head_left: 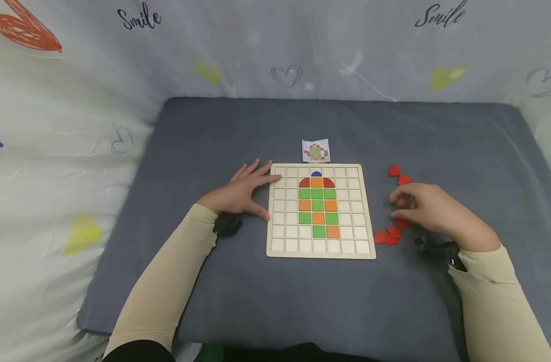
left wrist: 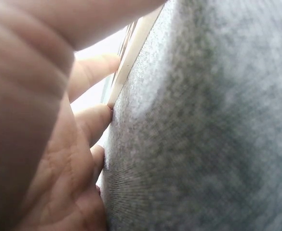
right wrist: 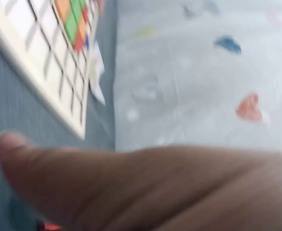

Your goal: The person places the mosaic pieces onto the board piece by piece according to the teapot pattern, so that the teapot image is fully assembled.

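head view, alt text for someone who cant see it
A person's left hand touches the left edge of a wooden grid board partly filled with coloured tiles; the right hand is over red pieces beside it. A pattern card lies by the board's far edge.

The left hand (left wrist: pixel 49 130) touches a pale board (left wrist: pixel 126 68) on grey cloth (left wrist: pixel 194 120)

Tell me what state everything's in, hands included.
Pale wooden grid board: flat, partly filled.
Green and orange square tiles: set in middle columns.
Blue half-round piece: set in the farthest row.
Two rounded red pieces: set one row nearer.
Small white printed card: lying face up.
Loose flat red pieces: lying right of the board.
Left hand: fingers spread, at the board's left edge.
Right hand: fingers curved, thumb apart.
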`<state>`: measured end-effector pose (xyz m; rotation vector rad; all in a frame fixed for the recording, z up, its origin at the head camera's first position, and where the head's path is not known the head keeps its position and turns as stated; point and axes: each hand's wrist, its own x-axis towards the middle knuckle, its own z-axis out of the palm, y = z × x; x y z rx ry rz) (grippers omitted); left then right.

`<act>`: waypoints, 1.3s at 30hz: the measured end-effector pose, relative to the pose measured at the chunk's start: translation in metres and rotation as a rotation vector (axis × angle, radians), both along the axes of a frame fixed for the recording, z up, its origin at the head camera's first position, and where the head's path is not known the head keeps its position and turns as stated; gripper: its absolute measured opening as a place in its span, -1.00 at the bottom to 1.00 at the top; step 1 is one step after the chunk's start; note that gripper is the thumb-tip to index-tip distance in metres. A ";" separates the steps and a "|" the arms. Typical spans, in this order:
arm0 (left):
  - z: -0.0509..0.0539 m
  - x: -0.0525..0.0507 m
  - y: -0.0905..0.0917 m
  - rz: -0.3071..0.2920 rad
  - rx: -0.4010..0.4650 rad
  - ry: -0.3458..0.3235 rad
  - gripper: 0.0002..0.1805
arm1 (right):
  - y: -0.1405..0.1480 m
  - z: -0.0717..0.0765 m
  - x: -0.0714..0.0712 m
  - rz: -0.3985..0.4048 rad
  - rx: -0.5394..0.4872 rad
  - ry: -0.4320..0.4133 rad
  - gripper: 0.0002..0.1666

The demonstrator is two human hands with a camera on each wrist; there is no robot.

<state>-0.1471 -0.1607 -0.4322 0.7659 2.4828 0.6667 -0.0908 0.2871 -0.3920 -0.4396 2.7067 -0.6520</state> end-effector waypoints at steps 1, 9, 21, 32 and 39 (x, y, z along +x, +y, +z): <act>-0.001 0.002 0.000 0.003 0.007 -0.004 0.24 | 0.007 -0.001 -0.001 -0.011 0.009 -0.006 -0.63; -0.001 0.005 -0.002 0.010 0.019 -0.016 0.23 | 0.043 -0.004 -0.003 -0.071 0.041 -0.062 -0.47; -0.001 0.002 0.000 -0.006 0.008 -0.009 0.23 | 0.054 -0.006 -0.002 -0.124 0.101 -0.116 -0.55; 0.000 0.003 0.002 0.006 0.004 -0.013 0.22 | 0.029 -0.003 -0.001 -0.058 0.024 -0.167 -0.72; 0.001 0.004 0.002 0.009 0.014 -0.019 0.22 | 0.011 0.006 0.003 -0.036 0.001 -0.133 -0.84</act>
